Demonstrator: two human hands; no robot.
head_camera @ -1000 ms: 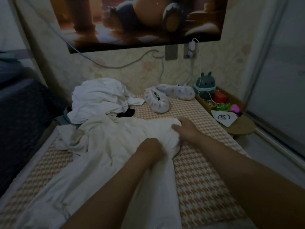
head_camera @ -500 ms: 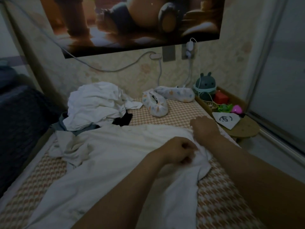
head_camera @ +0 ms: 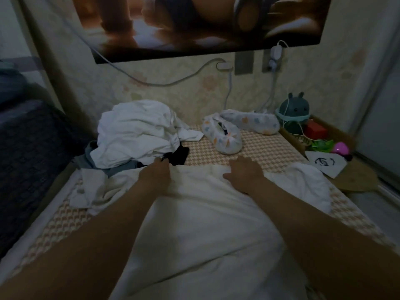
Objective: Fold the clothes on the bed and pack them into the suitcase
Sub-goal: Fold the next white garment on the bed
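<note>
Garment (head_camera: pixel 205 224), white, spread flat over checked bed mat (head_camera: pixel 249 148); it runs from under both palms back toward the camera, between the forearms. Left hand (head_camera: pixel 154 174) rests palm down on the garment's far edge, left of centre, fingers straight and holding nothing. Its tips are at a black cloth (head_camera: pixel 178 155); contact cannot be told. Right hand (head_camera: pixel 244 173) presses the same edge right of centre, fingers spread, nothing pinched. Beyond the garment's far left corner is a heap of white clothes (head_camera: pixel 138 131). Beyond its far edge lies a pair of patterned slippers (head_camera: pixel 224 136).
</note>
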